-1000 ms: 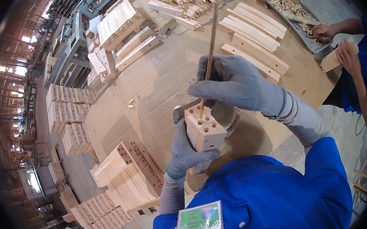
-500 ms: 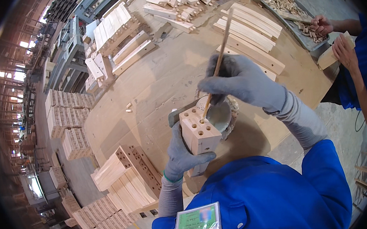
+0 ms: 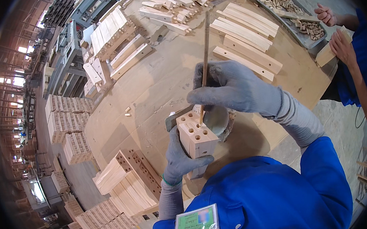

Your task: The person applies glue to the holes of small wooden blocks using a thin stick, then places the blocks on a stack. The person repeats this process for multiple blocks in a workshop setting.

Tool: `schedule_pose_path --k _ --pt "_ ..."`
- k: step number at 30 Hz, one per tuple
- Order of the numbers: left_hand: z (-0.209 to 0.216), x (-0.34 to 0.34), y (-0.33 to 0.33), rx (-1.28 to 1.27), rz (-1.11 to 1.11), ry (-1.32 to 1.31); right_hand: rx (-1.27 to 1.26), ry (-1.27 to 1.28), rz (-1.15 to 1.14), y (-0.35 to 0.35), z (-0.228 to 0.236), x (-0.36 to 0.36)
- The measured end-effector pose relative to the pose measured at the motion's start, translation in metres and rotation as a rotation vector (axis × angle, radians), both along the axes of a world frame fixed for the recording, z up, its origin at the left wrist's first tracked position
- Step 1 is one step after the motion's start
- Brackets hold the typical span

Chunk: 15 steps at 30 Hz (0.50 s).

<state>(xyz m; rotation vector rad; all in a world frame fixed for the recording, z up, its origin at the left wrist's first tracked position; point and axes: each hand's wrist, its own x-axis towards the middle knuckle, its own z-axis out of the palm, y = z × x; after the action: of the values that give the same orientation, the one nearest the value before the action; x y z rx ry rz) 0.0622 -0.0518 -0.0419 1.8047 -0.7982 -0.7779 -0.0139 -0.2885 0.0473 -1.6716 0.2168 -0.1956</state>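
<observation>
Right hand (image 3: 233, 87) closed around stick (image 3: 204, 48)

one block (image 3: 197, 136), one stick (image 3: 204, 65)

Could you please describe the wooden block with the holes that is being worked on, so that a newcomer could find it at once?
Start at the big round wooden table and look to its near edge, just before the blue sleeves. There the gloved left hand holds up a pale wooden block, beside a small bowl. Unlike the stacked blocks nearby, it has a thin stick, held by the right hand, poked into its drilled top.
</observation>
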Motion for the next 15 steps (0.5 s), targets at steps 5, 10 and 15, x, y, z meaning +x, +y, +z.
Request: schedule_pose_path --k 5,10,15 --pt "-0.002 0.001 -0.001 -0.03 -0.006 0.048 0.082 0.002 -0.029 -0.004 -0.002 -0.002" --pt "0.002 0.0 -0.002 -0.066 -0.001 0.084 0.278 0.021 -0.098 -0.012 0.009 -0.001" --pt "0.002 0.0 -0.003 -0.068 -0.009 0.059 0.279 0.022 -0.075 -0.013 -0.013 0.013"
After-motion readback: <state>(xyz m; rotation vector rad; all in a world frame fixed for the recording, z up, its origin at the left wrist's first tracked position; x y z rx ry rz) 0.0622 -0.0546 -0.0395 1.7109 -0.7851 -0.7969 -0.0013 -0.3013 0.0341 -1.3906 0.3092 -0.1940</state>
